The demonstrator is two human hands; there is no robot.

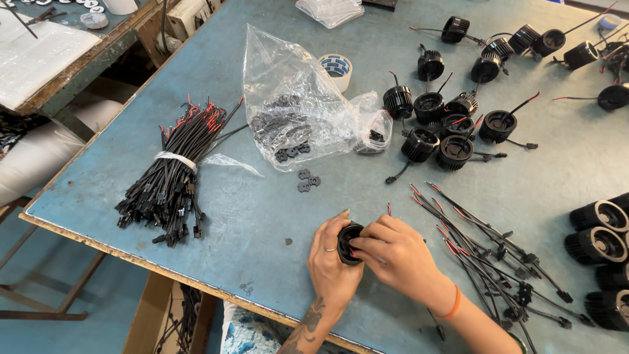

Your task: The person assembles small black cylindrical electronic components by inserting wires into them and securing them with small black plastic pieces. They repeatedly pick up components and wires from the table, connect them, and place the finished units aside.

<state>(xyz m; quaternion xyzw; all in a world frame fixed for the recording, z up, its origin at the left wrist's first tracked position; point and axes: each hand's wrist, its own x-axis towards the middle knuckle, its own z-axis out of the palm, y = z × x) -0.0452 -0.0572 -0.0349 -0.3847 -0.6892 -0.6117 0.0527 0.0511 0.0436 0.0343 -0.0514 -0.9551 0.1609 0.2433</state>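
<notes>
Low in the middle of the frame, the left hand (333,257) wraps its grip tight round a black round lamp housing (348,242) over the blue desk (249,216), while the right hand (392,254) pinches at its open face, seemingly fitting a part, which needs steady, careful fingers.

Worn blue table (249,216) — cable bundle (171,174), plastic bag (295,98), tape roll (337,67), black finned housings (436,124), loose leads (498,255)

Matt black ribbed housing (349,244); worn painted tabletop (262,210); glossy plastic bag (295,98)
</notes>
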